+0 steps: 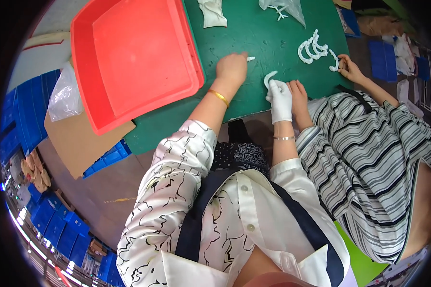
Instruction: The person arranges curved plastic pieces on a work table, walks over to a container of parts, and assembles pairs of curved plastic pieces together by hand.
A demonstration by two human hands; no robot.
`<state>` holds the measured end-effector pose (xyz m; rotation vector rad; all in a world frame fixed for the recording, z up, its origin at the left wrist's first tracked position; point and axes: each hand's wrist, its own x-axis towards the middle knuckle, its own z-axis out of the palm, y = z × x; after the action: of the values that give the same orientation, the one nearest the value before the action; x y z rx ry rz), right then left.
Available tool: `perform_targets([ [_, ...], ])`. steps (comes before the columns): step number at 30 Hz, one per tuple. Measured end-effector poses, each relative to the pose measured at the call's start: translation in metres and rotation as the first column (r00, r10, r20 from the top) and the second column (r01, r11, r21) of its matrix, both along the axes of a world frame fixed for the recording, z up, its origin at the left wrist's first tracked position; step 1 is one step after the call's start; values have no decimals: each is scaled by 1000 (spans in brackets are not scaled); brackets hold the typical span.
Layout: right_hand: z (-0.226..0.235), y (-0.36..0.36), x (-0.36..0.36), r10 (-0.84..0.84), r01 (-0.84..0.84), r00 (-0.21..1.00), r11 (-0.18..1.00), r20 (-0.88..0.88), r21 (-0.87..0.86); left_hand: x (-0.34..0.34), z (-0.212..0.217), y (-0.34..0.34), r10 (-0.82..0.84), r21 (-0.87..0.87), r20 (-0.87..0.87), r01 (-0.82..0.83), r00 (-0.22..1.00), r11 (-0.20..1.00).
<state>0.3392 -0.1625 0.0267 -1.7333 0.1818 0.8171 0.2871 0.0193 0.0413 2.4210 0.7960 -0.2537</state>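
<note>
My left hand (232, 67) is bare and rests on the green table (254, 33), its fingertips pinching a small white plastic piece (250, 59). My right hand (279, 98) wears a white glove and grips the lower end of a curved white plastic hook (269, 77) near the table's front edge. Right beside my glove lies a co-worker's bare hand (299, 93). Their other hand (350, 68) touches another white hook (334, 61) farther right.
A big red tray (134, 57) sits on the table's left side. A pile of white hooks (312, 48) lies at the back right, a white glove (212, 12) and a clear bag (285, 8) at the far edge. Blue crates (28, 110) stand left.
</note>
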Motion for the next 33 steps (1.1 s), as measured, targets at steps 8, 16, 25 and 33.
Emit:
perform_targets([
  [8,-11,32,2,448,-392,726,893,522,-221,-31,-8,-23,238,-112,271,-215,933,970],
  [16,-11,30,6,483,-322,530,875,697,-362,-39,-11,-37,289,-192,334,-235,897,953],
  [25,19,45,161,0,504,657,744,754,-439,-79,-14,-44,454,-358,332,-335,827,872],
  [33,7,-35,254,723,207,536,388,436,-898,-98,-25,-48,481,-410,366,-326,797,852],
])
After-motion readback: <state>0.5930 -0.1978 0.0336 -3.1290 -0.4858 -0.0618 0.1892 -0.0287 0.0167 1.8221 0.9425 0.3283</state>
